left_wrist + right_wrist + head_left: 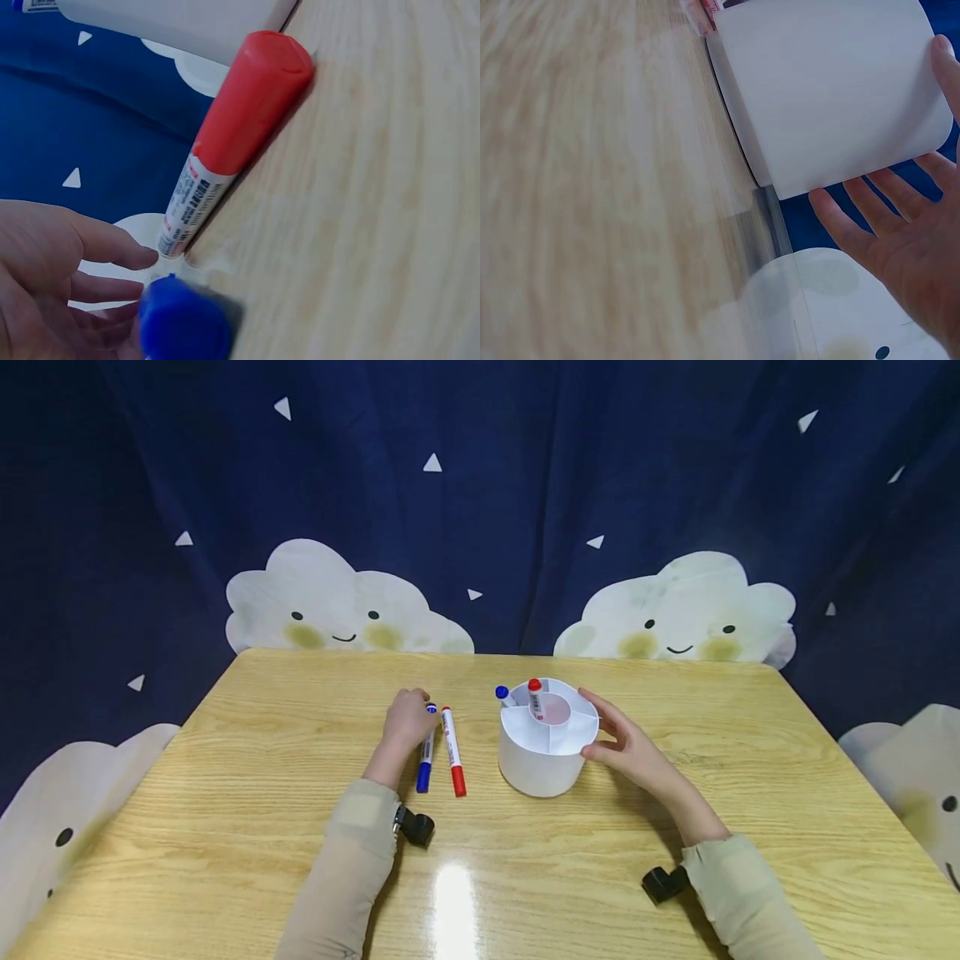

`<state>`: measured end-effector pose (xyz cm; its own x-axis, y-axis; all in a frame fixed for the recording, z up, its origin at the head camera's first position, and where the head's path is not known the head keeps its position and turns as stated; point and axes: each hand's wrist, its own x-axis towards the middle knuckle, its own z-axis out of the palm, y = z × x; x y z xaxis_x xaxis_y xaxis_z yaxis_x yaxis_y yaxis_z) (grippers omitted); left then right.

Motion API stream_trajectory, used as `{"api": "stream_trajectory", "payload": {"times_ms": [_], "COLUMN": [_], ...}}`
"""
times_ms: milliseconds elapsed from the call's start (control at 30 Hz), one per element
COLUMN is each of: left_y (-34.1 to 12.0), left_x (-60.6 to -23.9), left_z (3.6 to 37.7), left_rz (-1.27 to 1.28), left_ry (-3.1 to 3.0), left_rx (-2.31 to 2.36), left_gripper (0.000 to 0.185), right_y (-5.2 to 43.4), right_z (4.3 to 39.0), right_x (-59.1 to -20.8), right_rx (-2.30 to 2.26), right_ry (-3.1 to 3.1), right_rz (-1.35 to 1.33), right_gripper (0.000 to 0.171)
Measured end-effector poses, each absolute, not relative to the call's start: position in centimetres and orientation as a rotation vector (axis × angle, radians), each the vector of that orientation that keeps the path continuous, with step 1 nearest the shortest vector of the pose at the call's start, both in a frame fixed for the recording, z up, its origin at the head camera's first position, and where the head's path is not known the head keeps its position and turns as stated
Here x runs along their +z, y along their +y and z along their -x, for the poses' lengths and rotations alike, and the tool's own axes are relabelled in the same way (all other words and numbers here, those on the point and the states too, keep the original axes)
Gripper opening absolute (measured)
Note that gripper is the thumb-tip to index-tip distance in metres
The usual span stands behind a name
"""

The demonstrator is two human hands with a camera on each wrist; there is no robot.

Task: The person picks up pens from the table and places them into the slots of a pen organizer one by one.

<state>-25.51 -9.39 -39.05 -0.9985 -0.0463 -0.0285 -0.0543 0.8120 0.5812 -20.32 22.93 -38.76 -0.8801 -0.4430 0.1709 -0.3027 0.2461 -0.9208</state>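
Left hand (410,717): over the far end of the blue marker (425,764), fingers bent down towards it. Contact unclear; the left wrist view puts the cap in front of the fingertips, so cannot tell whether they pinch it or stand just off.

Right hand (628,752): clasped about the right side of the holder (542,774), thumb at the near rim, fingers round the far side. Grip looks light, probably to steady the holder rather than lift it; the base appears to rest on the table (600,868). Hands well apart, holder and markers between them.

Blue marker lies flat, cap towards the person, partly under the left hand. Red marker (453,752) just to its right, roughly parallel, cap the same way; no hand on it. Side by side, both within easy reach of the left hand, likely why that hand works this end.

Holder stands upright, right of the red marker, against the right hand. Inside: second red marker (536,700) in the round centre well, second blue marker (504,694) leaning outward in a left-hand compartment. Walls seem to prop both up.

Beyond the table: dark blue curtain (495,510), printed clouds and triangles.
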Motion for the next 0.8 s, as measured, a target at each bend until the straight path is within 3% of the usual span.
{"api": "stream_trajectory", "payload": {"times_ms": [800], "left_y": [-9.3], "left_x": [-38.4], "left_z": [25.1], "left_rz": [0.11], "left_ry": [2.993], "left_rx": [1.082], "left_gripper": [0.036], "right_y": [22.8], "right_z": [20.2], "right_x": [-38.6], "right_rx": [-1.721], "right_ry": [2.368], "right_rz": [0.707], "right_gripper": [0.073]}}
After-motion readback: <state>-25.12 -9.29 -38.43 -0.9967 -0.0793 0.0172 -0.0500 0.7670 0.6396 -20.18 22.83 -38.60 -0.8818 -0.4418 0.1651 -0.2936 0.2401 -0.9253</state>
